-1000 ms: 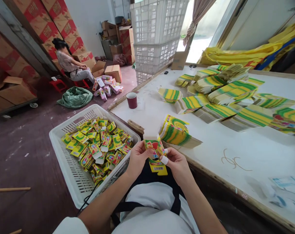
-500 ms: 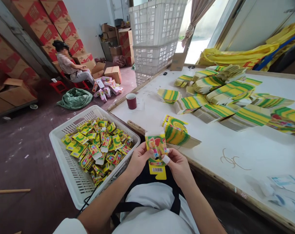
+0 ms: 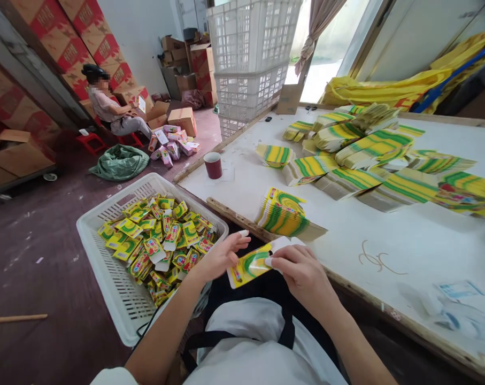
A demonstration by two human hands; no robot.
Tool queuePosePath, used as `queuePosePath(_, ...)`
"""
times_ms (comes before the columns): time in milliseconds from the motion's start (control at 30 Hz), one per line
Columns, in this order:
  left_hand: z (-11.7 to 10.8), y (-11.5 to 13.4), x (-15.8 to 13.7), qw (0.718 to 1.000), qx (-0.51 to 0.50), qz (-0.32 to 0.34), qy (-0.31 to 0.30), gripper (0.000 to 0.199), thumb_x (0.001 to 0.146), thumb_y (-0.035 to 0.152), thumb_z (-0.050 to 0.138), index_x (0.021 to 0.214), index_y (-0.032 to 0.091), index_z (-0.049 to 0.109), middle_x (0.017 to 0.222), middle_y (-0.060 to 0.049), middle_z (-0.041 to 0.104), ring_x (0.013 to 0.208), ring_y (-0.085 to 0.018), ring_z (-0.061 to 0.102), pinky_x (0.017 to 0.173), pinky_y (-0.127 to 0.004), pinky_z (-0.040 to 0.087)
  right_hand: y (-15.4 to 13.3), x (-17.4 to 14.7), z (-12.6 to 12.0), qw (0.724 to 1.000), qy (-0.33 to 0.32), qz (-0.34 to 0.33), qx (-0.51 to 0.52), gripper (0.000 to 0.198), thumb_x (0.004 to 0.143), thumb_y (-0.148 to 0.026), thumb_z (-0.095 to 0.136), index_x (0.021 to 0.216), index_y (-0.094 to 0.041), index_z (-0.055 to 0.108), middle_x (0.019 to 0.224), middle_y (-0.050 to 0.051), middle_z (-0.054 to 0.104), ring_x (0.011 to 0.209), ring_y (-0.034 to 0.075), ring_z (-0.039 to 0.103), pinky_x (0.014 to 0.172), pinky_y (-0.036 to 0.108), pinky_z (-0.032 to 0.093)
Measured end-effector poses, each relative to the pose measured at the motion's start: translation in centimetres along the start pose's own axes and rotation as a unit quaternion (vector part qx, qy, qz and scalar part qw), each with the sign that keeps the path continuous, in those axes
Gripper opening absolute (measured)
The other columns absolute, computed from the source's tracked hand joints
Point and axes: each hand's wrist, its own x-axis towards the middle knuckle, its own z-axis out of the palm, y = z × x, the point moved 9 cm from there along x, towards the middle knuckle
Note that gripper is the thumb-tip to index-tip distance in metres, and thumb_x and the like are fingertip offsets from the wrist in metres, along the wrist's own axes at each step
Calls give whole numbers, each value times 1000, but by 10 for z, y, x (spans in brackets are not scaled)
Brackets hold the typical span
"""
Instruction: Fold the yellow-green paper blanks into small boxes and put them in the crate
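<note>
A yellow and green printed card box (image 3: 248,267), looking flat, slants across my lap just off the table's edge. My right hand (image 3: 306,272) pinches it near its white-flapped end, with thumb and fingers closed. My left hand (image 3: 220,259) is beside its other end with fingers stretched apart; whether the thumb touches the box I cannot tell. Just beyond, on the table, leans a fanned stack of the same flat boxes (image 3: 284,214). To my left stands a white plastic crate (image 3: 106,283) filled with small folded yellow boxes (image 3: 162,240).
On the white table (image 3: 346,240) are a dark red mug (image 3: 213,166), many bundles of flat boxes (image 3: 370,149) and some rubber bands (image 3: 376,259). White crates (image 3: 250,53) are stacked behind. A person (image 3: 109,107) sits at the far left near a green sack (image 3: 120,160) and cartons.
The box has turned from upright between both hands to a sideways slant in my right hand. My left hand has let go and spread its fingers. The seated person has raised a white item.
</note>
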Motion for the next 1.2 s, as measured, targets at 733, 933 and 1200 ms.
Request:
queuePosePath(733,39,27,-19,891,384,204,131,67,73,31,68,131,24,36,106,-7,61,93,-25,64,80,-35,52,37,-40,104,584,0,449,676,38,67,-57,71,83,-23,68,76,4,73,71,21,67,67,35,54)
queuePosePath(933,35,29,-11,843,483,195,135,73,80,33,67,142,25,30,106,-9,57,94,-26,60,79,-38,50,64,-39,70,683,75,439,579,49,62,-70,69,70,-23,63,60,-2,60,54,12,53,54,26,48)
queuePosePath(1200,35,32,-14,817,511,205,170,71,78,28,66,141,27,33,100,-7,57,89,-25,60,77,-36,49,52,-40,71,627,22,443,640,28,60,-35,84,66,-20,62,64,-3,63,56,10,56,61,25,51)
